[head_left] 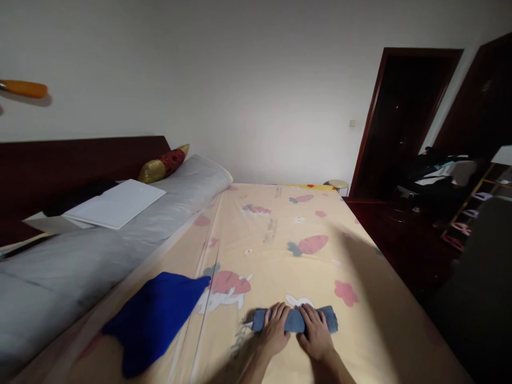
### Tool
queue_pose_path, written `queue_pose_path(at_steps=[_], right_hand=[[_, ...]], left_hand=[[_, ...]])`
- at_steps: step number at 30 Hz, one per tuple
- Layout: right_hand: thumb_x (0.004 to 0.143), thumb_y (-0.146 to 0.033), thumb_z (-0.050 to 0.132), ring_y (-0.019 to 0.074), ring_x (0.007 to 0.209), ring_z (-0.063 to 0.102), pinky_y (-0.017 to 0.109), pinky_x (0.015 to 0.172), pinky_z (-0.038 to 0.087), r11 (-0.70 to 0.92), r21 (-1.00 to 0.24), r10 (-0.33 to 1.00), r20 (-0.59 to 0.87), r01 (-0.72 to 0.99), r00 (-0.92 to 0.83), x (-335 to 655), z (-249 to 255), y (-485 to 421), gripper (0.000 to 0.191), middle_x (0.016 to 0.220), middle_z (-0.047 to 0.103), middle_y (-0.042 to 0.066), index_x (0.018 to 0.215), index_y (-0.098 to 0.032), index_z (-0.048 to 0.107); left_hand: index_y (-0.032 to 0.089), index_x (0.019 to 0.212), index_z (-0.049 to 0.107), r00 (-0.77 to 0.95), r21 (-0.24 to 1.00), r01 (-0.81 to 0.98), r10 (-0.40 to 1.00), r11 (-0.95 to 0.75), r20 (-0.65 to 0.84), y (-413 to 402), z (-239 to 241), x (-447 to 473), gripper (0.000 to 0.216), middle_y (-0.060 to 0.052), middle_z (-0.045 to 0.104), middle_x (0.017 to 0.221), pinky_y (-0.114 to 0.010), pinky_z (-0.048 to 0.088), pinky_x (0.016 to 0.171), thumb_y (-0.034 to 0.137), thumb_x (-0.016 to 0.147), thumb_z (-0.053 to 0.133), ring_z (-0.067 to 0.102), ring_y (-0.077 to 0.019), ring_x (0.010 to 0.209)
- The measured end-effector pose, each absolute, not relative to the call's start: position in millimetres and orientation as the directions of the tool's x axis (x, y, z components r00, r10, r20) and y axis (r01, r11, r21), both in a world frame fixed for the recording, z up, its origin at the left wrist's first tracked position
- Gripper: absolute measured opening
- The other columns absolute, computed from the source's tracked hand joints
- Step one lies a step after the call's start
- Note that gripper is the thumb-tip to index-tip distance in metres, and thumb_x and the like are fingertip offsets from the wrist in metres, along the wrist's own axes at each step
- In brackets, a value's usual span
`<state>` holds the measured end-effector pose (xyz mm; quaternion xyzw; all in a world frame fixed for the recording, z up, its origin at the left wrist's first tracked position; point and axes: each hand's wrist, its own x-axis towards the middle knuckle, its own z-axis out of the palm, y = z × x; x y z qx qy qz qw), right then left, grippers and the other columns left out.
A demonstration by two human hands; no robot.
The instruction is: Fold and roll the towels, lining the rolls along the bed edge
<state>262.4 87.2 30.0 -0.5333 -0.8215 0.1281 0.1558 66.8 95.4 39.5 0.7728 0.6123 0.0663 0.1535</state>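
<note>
A small grey-blue cloth (295,319), rolled or folded into a narrow strip, lies across the cream bedsheet (280,250) near the bed's front edge. My left hand (274,330) rests flat on its left part, fingers stretched forward. My right hand (317,330) lies flat on its right part, fingers also spread. Both hands press down on the cloth side by side. A bright blue cloth (154,317) lies crumpled on the sheet to the left of my hands.
A grey rolled bedding bundle (100,250) runs along the bed's left side with a white board (116,204) on it. A gold-and-red bolster (164,164) leans by the dark headboard (72,160). Dark furniture, a doorway (404,117) and cluttered shelves stand at the right.
</note>
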Motion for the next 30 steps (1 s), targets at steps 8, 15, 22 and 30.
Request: queue_pose_path(at_steps=[8,15,22,30], right_hand=[[0.091,-0.051,0.037,0.0241,0.142,0.024,0.046,0.112,0.024,0.371,-0.442,0.928,0.146,0.817,-0.342,333,22,77,0.064,0.153,0.028,0.005,0.149,-0.031,0.021],[0.073,-0.047,0.054,0.0276,0.137,0.035,0.046,0.109,0.025,0.226,-0.623,0.958,0.002,0.749,-0.287,334,29,101,0.068,0.145,0.043,0.008,0.137,-0.028,0.046],[0.061,-0.029,0.050,0.0288,0.102,0.061,0.041,0.095,0.041,0.204,-0.736,0.964,0.038,0.646,-0.262,346,61,106,0.054,0.108,0.069,0.007,0.112,-0.020,0.065],[0.062,-0.032,0.068,0.0213,0.091,0.059,0.030,0.082,0.047,0.284,-0.875,0.926,0.143,0.393,-0.350,347,174,93,0.041,0.098,0.066,0.004,0.100,-0.018,0.063]], left_hand=[[0.035,0.147,0.021,0.016,0.148,0.989,1.000,-0.017,0.005,64,42,9,0.076,0.005,0.018,0.158,-0.050,0.010,0.115,0.022,0.075,0.042,0.012,-0.0191,0.146],[0.031,0.141,0.039,0.033,0.187,0.982,0.999,-0.031,-0.006,83,41,1,0.063,-0.004,0.035,0.153,-0.055,0.009,0.112,0.035,0.078,0.050,0.019,-0.0236,0.145],[0.034,0.132,0.050,0.094,0.171,0.979,0.988,-0.115,0.125,83,30,-16,0.054,-0.003,0.045,0.147,-0.053,0.015,0.112,0.030,0.078,0.055,0.029,-0.0246,0.141],[0.028,0.126,0.057,0.030,0.343,0.932,0.966,-0.119,0.255,65,1,46,0.055,-0.008,0.059,0.133,-0.050,0.033,0.109,0.029,0.071,0.067,0.046,-0.0298,0.129]])
